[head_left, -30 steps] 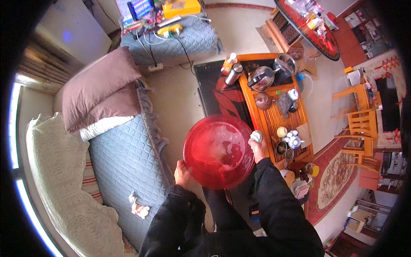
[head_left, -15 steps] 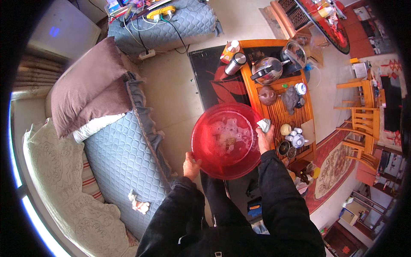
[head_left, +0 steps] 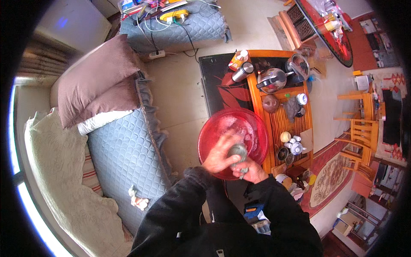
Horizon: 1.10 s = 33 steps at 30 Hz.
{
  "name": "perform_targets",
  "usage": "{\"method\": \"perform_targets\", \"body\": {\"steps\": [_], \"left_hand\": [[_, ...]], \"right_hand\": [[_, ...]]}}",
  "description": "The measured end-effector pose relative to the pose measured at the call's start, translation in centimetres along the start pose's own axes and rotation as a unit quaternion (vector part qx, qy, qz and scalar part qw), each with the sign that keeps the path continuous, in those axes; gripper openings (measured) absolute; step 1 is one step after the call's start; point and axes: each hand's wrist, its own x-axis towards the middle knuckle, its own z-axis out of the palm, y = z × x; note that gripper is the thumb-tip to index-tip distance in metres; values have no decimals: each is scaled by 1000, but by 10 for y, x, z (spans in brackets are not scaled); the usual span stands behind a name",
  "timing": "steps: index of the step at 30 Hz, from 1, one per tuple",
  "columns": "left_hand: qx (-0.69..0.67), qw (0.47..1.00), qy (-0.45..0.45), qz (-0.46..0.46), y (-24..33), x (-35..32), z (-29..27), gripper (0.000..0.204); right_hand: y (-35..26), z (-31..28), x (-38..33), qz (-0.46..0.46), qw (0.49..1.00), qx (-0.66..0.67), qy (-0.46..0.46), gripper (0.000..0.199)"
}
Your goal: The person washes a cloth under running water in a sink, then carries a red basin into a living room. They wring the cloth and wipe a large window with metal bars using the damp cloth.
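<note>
A translucent red plastic basin (head_left: 206,136) with suds inside stands at the near end of the table. Over its near rim, my right hand (head_left: 253,172) is closed on a wet, grey-green cloth (head_left: 238,150), which bunches up between my two hands. My left hand (head_left: 219,155) reaches over the basin from the left, its thumb close against the cloth. Motion blurs its fingers, so whether they grip the cloth is unclear. Neither hand is on the basin's rim.
The black-topped table (head_left: 212,81) bears a steel thermos (head_left: 243,72), an orange-labelled bottle (head_left: 238,60), a glass kettle (head_left: 272,80) and a slatted tea tray (head_left: 278,124) with teaware. At left is a sofa with a blue quilted cover (head_left: 124,150) and brown cushions (head_left: 96,83).
Both hands have left the basin's rim and come together over its near side. The cloth, earlier bunched in my right hand at the right rim, is now between them.
</note>
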Motion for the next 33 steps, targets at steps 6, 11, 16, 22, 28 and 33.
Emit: {"method": "perform_targets", "body": {"steps": [6,11,16,22,28,33], "left_hand": [[65,988,-142,-3,9,5,3,51],[209,974,-89,12,-18,-8,37,40],[219,971,-53,-83,-38,-5,73,36],[243,963,-29,-111,-34,-3,101,26],[23,986,34,-159,-10,-34,97,69],[-302,895,155,-290,35,-101,28,46]], "right_hand": [[19,13,-2,51,989,-125,62,26],[13,1,8,39,937,-332,99,14],[17,-27,13,-54,863,-492,103,17],[25,-54,8,-142,635,-740,172,42],[18,-24,-10,-145,555,-748,335,69],[52,63,-15,-265,638,-720,66,79]]}}
